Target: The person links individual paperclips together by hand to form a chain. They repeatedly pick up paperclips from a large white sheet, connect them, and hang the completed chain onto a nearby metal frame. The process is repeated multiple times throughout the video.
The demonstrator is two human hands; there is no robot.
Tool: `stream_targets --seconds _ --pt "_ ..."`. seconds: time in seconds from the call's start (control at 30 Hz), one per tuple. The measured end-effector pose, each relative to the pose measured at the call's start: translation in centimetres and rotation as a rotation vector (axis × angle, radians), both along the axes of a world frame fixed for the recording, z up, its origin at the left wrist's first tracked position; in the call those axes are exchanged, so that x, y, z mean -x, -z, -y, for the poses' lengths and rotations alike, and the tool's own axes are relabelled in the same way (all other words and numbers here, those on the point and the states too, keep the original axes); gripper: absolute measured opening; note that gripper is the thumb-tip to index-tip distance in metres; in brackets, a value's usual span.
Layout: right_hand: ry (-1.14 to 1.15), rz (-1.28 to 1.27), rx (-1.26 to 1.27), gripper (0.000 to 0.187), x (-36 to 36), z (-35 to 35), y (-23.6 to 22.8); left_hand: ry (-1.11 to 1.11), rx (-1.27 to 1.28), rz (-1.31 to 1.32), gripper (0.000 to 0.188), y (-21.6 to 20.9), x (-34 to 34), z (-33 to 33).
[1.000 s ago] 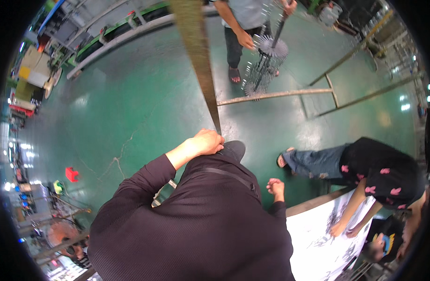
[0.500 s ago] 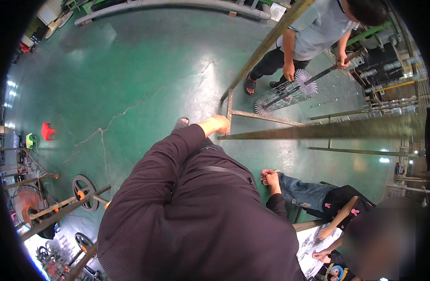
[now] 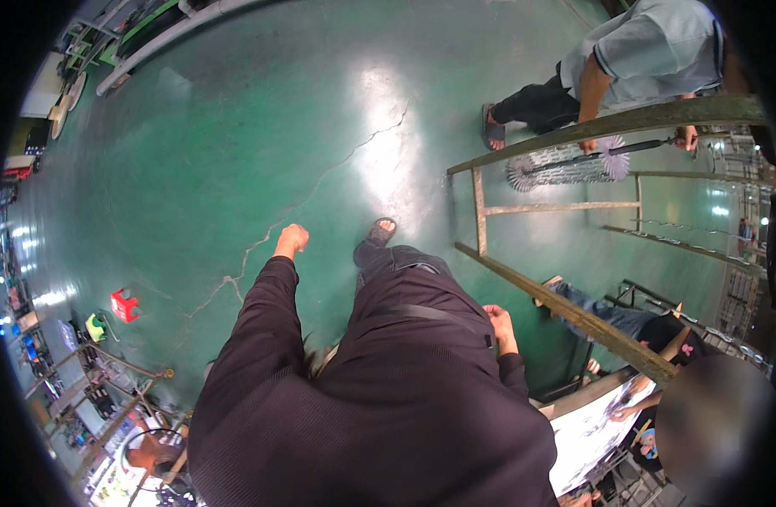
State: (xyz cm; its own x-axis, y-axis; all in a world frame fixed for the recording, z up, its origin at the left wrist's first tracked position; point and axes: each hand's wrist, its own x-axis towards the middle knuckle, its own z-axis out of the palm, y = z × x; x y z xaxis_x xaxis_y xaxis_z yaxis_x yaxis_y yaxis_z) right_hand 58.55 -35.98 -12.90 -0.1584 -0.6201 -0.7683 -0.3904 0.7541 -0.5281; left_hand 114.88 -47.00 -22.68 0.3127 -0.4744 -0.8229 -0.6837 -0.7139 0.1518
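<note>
My left hand is out in front over the green floor, curled into a loose fist that touches nothing; no object shows in it. Close by my right side is my right hand, its fingers bent in together; anything they hold is hidden. Nearest to that hand runs the rusty metal rack frame, with a gap between them. Beyond it a co-worker in a light shirt grips a dark rod carrying pale, round, bristled discs, with shiny strands stretched between them.
At the right, another person sits beside a bright, light-topped table. A red stool and a green stool stand on the left. Metal racks and goods fill the lower left. A long crack crosses the floor.
My left hand has left the corner of the metal frame and swung left over the floor. My view has turned, so the frame and co-worker sit farther right. My right hand stays at my side.
</note>
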Motion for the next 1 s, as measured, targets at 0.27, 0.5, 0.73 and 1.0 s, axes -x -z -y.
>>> stream_targets --seconds 0.27,0.5,0.73,1.0 --pt "-0.211 -0.208 0.070 0.014 -8.4 5.0 -3.2 -0.357 0.250 -0.281 0.019 -2.2 1.7 4.9" --pt "-0.246 -0.273 0.102 0.013 -12.5 8.2 -6.3 0.043 0.142 -0.382 0.021 -0.4 6.9 6.5" --pt "-0.172 -0.227 0.048 0.014 -11.8 6.4 -5.8 0.159 0.201 -0.317 0.019 -0.3 7.7 7.9" --pt "-0.046 -0.131 0.010 0.014 -9.5 3.3 -3.1 0.292 0.285 -0.097 0.020 1.0 5.6 7.3"
